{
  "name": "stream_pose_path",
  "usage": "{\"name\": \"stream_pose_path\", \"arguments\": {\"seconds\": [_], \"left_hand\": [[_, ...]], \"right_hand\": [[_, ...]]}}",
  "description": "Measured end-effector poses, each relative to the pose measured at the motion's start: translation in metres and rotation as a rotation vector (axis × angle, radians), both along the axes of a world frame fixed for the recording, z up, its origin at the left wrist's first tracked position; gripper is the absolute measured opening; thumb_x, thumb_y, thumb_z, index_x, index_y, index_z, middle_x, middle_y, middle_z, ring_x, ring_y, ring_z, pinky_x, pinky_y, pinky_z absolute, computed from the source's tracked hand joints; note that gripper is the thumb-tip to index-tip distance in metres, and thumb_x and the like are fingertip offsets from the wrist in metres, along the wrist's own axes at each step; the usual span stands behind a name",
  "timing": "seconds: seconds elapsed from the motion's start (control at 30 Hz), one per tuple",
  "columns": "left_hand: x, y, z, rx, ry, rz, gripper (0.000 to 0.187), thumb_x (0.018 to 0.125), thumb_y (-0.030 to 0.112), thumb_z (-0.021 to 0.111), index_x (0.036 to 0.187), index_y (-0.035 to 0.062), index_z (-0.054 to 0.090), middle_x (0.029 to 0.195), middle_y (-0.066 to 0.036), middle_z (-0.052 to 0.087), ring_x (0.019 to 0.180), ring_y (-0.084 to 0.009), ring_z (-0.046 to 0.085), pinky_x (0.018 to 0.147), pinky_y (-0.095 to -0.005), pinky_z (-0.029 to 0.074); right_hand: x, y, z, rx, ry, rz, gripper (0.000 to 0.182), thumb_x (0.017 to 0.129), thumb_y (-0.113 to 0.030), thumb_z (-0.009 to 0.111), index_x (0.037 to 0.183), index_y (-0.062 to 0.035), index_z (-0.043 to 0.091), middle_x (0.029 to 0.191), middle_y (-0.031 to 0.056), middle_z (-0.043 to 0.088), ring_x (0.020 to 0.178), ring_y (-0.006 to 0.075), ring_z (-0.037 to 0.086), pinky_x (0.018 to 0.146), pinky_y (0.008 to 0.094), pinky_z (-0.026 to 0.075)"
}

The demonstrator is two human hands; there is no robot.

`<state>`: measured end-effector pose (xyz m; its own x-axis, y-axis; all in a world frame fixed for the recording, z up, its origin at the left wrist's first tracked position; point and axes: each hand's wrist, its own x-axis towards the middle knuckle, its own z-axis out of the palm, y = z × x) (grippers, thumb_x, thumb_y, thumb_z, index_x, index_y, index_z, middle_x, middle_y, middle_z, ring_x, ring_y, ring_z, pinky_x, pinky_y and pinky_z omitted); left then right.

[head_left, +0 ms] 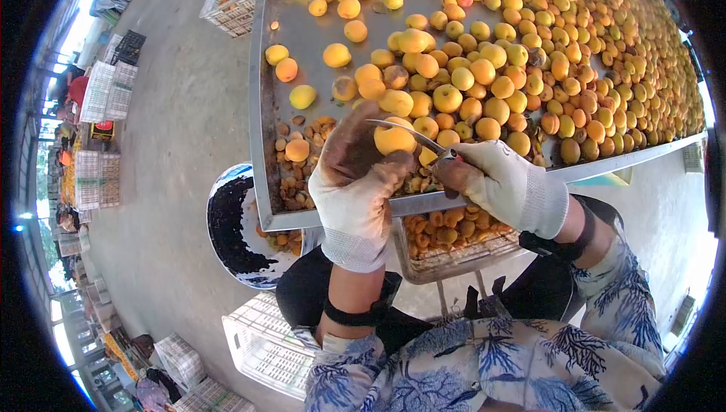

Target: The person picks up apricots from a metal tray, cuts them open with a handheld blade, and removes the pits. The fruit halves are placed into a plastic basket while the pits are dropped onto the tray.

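My left hand (349, 196), in a white glove with stained fingers, is wrapped round a yellow-orange apricot (393, 138) near the table's front edge. In my right hand (508, 187), also gloved in white, is a small knife (425, 140) with a thin curved blade. The blade lies across the top of the apricot, its tip pointing towards my left fingers. Behind both hands, whole apricots (484, 71) are heaped on the metal table (302, 26). Apricot stones (291, 194) and fruit pieces are gathered at the table's near left corner, partly hidden by my left hand.
Under the table's front edge sits a basket of halved apricots (454, 228). To the left, a basin (270, 267) carries dark residue, and a white plastic crate (261, 340) stands on the floor. Another crate (219, 7) with fruit is at the far left. Stacked crates (106, 93) line the left side.
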<state>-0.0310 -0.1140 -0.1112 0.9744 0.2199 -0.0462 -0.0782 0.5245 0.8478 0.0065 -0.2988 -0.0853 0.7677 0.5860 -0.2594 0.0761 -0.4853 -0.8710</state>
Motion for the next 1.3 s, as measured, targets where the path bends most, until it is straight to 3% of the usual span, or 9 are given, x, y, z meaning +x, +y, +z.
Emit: {"name": "stream_pose_path", "arguments": {"seconds": [0.23,0.37,0.7,0.8,0.87,0.97,1.1,1.13,1.3], "left_hand": [[0.001,-0.015,-0.003,-0.062,0.074,0.183,0.041,0.081,-0.009,0.066,0.12,-0.0051,0.057,0.108,-0.013,0.065,0.094,-0.018,0.065,0.084,-0.0305,0.054],[0.002,-0.016,-0.006,-0.055,0.113,0.214,0.038,0.081,-0.006,0.068,0.117,-0.0064,0.059,0.105,-0.012,0.066,0.091,-0.0168,0.065,0.084,-0.0286,0.053],[0.0,-0.011,0.002,0.012,0.204,0.213,0.033,0.078,-0.004,0.072,0.109,-0.0056,0.063,0.093,-0.009,0.068,0.078,-0.0121,0.064,0.072,-0.0247,0.053],[-0.001,-0.004,0.004,0.071,0.167,0.18,0.03,0.078,-0.003,0.071,0.107,-0.0055,0.064,0.092,-0.008,0.068,0.077,-0.0108,0.063,0.07,-0.0227,0.051],[-0.001,-0.002,-0.001,0.075,0.162,0.177,0.028,0.079,-0.003,0.07,0.106,-0.0056,0.065,0.091,-0.007,0.068,0.076,-0.0106,0.063,0.069,-0.022,0.05],[-0.004,0.002,-0.009,0.107,0.147,0.164,0.027,0.08,-0.002,0.067,0.106,-0.0059,0.064,0.091,-0.008,0.067,0.077,-0.0109,0.062,0.07,-0.0221,0.049],[0.001,0.006,-0.013,0.177,-0.003,0.142,0.029,0.08,-0.001,0.063,0.108,-0.0064,0.063,0.097,-0.01,0.066,0.086,-0.0131,0.062,0.077,-0.0245,0.05],[0.002,0.012,-0.019,0.248,-0.002,0.163,0.021,0.09,0.007,0.055,0.103,-0.0076,0.062,0.093,-0.009,0.065,0.085,-0.0154,0.063,0.075,-0.0281,0.052],[0.001,0.01,0.006,0.215,0.04,0.217,0.022,0.088,0.002,0.056,0.107,-0.0084,0.061,0.098,-0.01,0.065,0.089,-0.0173,0.064,0.081,-0.0293,0.052]], "right_hand": [[-0.015,0.032,-0.015,0.068,-0.073,-0.189,0.021,0.095,-0.021,0.055,0.093,0.0006,0.057,0.071,0.0212,0.058,0.068,0.0371,0.06,0.059,0.0406,0.046],[-0.015,0.036,-0.039,0.006,-0.498,-0.202,0.018,0.093,-0.021,0.055,0.092,-0.0031,0.051,0.071,0.0213,0.059,0.07,0.0398,0.061,0.058,0.0452,0.046],[-0.012,0.044,-0.036,-0.063,-0.383,-0.15,0.02,0.092,-0.023,0.056,0.095,-0.0035,0.053,0.074,0.0213,0.06,0.072,0.04,0.062,0.059,0.0451,0.048],[-0.007,0.04,-0.029,0.124,-0.116,-0.077,0.027,0.094,-0.028,0.056,0.096,-0.0009,0.058,0.074,0.0171,0.062,0.069,0.0295,0.064,0.062,0.0388,0.049],[-0.009,0.039,-0.028,0.27,0.157,-0.092,0.035,0.097,-0.033,0.054,0.098,0.0008,0.063,0.077,0.01,0.065,0.074,0.0148,0.059,0.068,0.0321,0.048],[-0.011,0.04,-0.036,0.396,0.275,-0.111,0.04,0.098,-0.037,0.053,0.103,0.0008,0.064,0.082,0.0045,0.065,0.08,0.008,0.053,0.073,0.0293,0.048],[-0.007,0.033,-0.033,0.336,0.271,-0.09,0.04,0.097,-0.037,0.053,0.106,-0.0001,0.065,0.085,0.004,0.065,0.08,0.0092,0.055,0.073,0.0287,0.048],[-0.004,0.029,-0.025,0.298,0.28,-0.046,0.041,0.097,-0.039,0.054,0.106,-0.0005,0.065,0.084,0.0037,0.065,0.079,0.0095,0.055,0.072,0.0285,0.048],[0.016,0.0,0.007,0.001,0.122,0.005,0.049,0.086,-0.049,0.064,0.099,-0.0024,0.069,0.071,0.0065,0.063,0.068,0.0127,0.057,0.065,0.0303,0.047]]}}
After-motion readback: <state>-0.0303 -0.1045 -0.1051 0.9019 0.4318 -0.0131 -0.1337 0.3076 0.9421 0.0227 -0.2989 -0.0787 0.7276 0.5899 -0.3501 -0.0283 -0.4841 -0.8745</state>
